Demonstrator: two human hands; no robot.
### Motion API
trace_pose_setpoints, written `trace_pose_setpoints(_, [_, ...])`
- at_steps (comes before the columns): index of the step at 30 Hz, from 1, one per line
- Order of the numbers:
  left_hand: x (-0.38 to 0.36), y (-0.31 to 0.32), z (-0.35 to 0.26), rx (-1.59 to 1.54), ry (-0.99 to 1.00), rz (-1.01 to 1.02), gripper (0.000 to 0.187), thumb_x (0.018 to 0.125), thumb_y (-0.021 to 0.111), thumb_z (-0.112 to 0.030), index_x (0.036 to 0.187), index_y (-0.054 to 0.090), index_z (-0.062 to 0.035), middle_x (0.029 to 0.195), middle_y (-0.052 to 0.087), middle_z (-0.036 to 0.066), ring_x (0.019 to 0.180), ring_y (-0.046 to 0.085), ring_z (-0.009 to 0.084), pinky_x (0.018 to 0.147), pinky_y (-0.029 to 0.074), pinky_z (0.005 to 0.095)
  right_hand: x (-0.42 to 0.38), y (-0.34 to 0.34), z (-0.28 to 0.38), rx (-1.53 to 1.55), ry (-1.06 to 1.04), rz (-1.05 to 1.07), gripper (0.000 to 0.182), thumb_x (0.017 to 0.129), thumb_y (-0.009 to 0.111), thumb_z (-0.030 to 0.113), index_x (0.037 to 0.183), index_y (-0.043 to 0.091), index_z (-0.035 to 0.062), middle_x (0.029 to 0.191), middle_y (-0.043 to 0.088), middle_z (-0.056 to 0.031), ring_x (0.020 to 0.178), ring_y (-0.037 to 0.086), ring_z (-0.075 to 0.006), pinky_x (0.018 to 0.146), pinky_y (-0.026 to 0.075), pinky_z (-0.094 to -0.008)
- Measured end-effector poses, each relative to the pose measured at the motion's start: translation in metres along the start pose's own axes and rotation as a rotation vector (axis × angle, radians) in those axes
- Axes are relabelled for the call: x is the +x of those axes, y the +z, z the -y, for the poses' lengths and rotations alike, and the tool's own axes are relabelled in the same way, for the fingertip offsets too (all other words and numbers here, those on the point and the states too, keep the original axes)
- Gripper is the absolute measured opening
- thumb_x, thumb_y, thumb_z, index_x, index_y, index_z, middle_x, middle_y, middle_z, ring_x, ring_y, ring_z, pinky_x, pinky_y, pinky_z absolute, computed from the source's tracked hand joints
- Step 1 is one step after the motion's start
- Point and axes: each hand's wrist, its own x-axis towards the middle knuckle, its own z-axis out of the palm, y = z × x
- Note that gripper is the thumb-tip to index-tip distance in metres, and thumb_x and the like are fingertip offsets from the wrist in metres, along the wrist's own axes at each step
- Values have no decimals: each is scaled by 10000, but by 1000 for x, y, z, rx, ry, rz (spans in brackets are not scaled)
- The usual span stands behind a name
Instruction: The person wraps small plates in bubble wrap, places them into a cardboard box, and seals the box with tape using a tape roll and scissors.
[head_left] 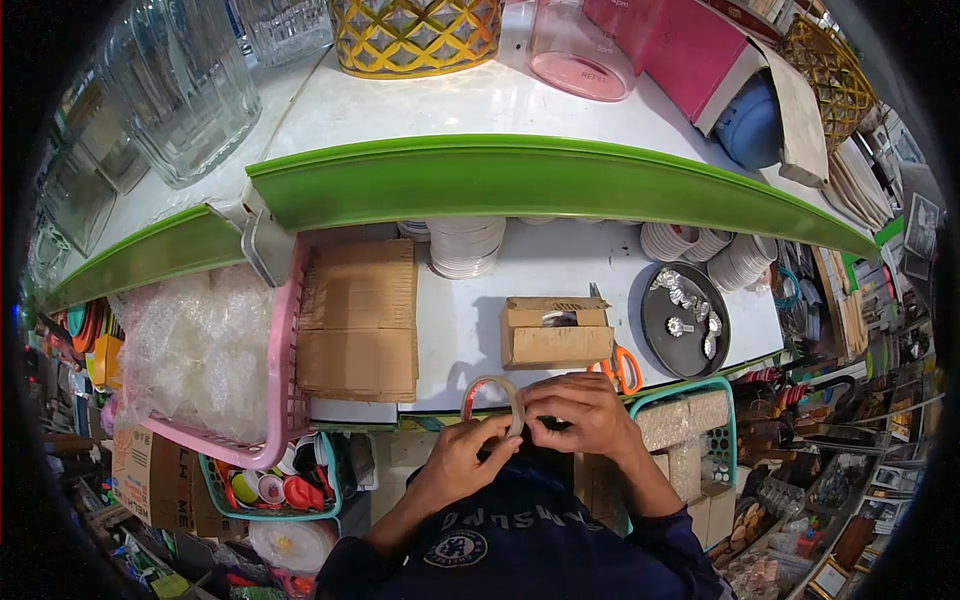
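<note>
A roll of clear tape (517, 408) with a red inner ring is held near the shelf's front edge by my left hand (466, 455), thumb and fingers closed on its rim. My right hand (580, 414) is just right of the roll, its fingers bent together in a pinch; what they hold, if anything, is too small to make out. Beyond my hands stands a small brown cardboard box (556, 340) with an opening in its top. Orange-handled scissors (627, 370) lie partly behind the box.
A round black tray (648, 320) with metal pieces lies at right. Left are a flat cardboard box (357, 350) and a pink basket (287, 400) of bubble wrap. A green-edged upper shelf (560, 185) crosses above, holding glassware. Teal baskets (732, 430) (335, 500) flank my body.
</note>
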Motion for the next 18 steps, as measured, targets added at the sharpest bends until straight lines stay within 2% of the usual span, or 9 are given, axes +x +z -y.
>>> trace_pose_setpoints(3, [-1, 1, 0, -66, -15, -25, 277, 914, 648, -92, 1166, 605, 16, 880, 724, 120, 800, 718, 168, 681, 561, 295, -1, -2, 2, 97, 48, 5, 180, 697, 799, 73, 860, 721, 72, 991, 712, -38, 860, 707, -191, 760, 573, -302])
trace_pose_setpoints(5, [0, 0, -3, -43, -34, -29, 287, 919, 645, -95, 1178, 597, 17, 882, 724, 126, 808, 719, 174, 678, 561, 295, -5, 3, 1, 87, 85, -2, 175, 760, 786, 160, 918, 732, 110, 1034, 704, -15, 866, 704, -182, 783, 573, -313])
trace_pose_setpoints(12, [2, 1, 2, -38, -35, -1, 269, 923, 641, -99, 1162, 598, 17, 872, 721, 129, 799, 716, 180, 674, 560, 293, -3, -1, 3, 85, 117, 66, 120, 799, 745, 134, 891, 701, 72, 1015, 691, -30, 875, 686, -205, 781, 556, -333])
trace_pose_setpoints(18, [0, 3, 8, -13, 19, -32, 257, 925, 631, -79, 1160, 595, 21, 848, 713, 121, 786, 711, 173, 672, 556, 287, 0, 4, 11, -17, 100, 79, 192, 780, 747, 73, 939, 644, 37, 1076, 661, -82, 931, 669, -252, 773, 551, -333])
